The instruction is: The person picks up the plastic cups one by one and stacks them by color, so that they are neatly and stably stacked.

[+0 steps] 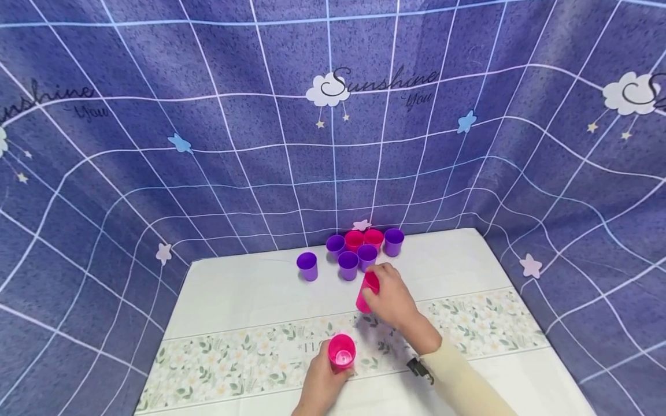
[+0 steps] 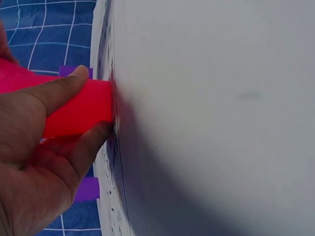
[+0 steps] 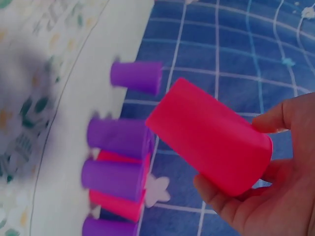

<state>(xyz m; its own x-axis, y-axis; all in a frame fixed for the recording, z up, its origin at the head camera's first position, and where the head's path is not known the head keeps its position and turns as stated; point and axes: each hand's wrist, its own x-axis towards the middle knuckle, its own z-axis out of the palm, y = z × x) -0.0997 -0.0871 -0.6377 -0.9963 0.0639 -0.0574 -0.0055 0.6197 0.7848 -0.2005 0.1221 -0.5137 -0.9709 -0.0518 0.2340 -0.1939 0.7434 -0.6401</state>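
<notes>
My left hand [image 1: 321,378] grips a pink cup [image 1: 341,352] that stands upright on the table's floral band, its mouth facing up. In the left wrist view, thumb and fingers wrap that same cup [image 2: 83,108] near its base. Farther up, my right hand [image 1: 391,296] holds a second pink cup [image 1: 366,293] by its rim, tilted and raised off the table. The right wrist view shows this cup [image 3: 211,137] with fingers at its rim end. Just beyond it stand purple cups, the closest being one purple cup [image 1: 367,257] and another purple cup [image 1: 348,266].
At the back, two pink cups [image 1: 354,239] stand among several purple cups [image 1: 393,242]. A lone purple cup [image 1: 308,267] is off to the left. A small black object [image 1: 419,370] hangs by the right sleeve [image 1: 458,375]. Blue gridded cloth [image 1: 250,162] walls in the white table [image 1: 234,289].
</notes>
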